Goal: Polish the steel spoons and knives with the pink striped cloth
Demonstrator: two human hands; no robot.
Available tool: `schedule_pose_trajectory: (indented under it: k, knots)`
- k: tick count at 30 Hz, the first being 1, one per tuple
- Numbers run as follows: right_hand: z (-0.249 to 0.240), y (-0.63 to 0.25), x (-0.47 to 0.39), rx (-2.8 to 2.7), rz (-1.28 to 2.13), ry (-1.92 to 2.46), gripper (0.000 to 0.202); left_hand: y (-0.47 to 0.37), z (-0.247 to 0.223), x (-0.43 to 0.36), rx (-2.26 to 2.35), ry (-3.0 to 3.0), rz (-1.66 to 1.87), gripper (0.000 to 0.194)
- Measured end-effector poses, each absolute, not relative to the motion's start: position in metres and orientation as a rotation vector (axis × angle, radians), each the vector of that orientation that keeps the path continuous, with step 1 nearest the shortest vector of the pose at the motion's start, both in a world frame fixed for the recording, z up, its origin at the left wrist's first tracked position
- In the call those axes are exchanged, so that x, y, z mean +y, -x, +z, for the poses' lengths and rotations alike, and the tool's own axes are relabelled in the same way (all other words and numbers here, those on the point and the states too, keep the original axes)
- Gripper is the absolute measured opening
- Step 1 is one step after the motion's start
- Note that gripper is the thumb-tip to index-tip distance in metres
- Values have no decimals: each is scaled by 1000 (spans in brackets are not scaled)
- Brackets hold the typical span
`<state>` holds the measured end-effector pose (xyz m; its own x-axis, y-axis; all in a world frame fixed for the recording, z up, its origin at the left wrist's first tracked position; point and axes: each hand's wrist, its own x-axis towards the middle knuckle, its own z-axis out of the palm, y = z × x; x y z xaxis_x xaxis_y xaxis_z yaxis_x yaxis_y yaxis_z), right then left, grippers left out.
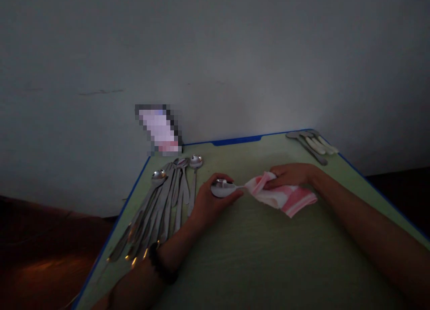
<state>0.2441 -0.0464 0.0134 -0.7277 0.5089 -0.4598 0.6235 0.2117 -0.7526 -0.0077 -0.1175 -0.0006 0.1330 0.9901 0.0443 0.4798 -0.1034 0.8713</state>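
1. At the middle of the table [215, 265], head view: spoon [223, 190] between both hands, its bowl toward the left and its handle running into the cloth [298, 198].
2. Spoon: silvery and shiny, with light and dark reflections in the bowl. Most of the handle is covered. Whether it touches the table cannot be told.
3. Left hand [208, 203]: grip closed on the spoon, thumb and fingers around the bowl. Dark bracelet [160, 264] at the wrist.
4. Right hand [290, 174]: grip closed on the cloth, pink and white, bunched around the handle; one corner hangs loose.
5. Left side of table: overlapping pile of metal cutlery [164, 198], bowls mostly toward the wall [235, 72].
6. Far right corner: small cutlery group [311, 144], some handles white.
7. Far left corner: pixelated object [159, 128], bright-faced, leaning; details obscured.
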Motion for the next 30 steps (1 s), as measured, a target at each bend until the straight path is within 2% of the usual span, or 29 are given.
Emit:
schedule_pose_trajectory:
  k: [4,9,13,18,23,27,30]
  knots:
    - [19,-278,-61,2263,-1459,-1381,42,7,-1,-119,1402,-1736,870,37]
    - [13,-301,-75,2221,-1544,-1535,45,6,-1,-120,1374,-1752,867,37]
    - [6,-298,-75,2237,-1644,-1483,45,6,-1,-121,1396,-1766,849,39]
    - [9,-274,-74,2405,-1473,-1289,43,6,-2,-121,1404,-1767,846,39]
    - [6,-266,-82,2490,-1453,-1375,40,4,-1,-121,1337,-1697,856,37]
    - [1,-272,-90,2483,-1579,-1448,39,5,0,-123,1233,-1659,795,26]
    - [-1,-275,-93,2446,-1645,-1439,40,7,1,-125,1203,-1740,746,28]
